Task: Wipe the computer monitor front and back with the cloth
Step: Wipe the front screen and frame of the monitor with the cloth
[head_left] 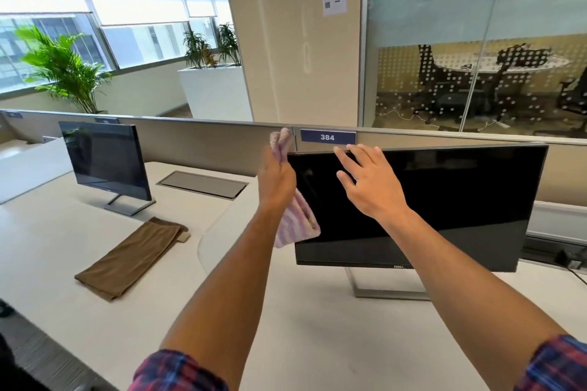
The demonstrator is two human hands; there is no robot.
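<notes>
Pink-and-white striped cloth [297, 222] is gripped in your left hand [275, 179] at the monitor's [444, 200] left edge, fingers curled round it. Your right hand [371, 182] lies spread, fingers apart, fingertips [341, 152] on the top bezel. Both arms reach forward over the desk [317, 311].

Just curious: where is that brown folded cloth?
The brown folded cloth lies flat on the white desk, left of the person's arms, before the smaller monitor.
</notes>
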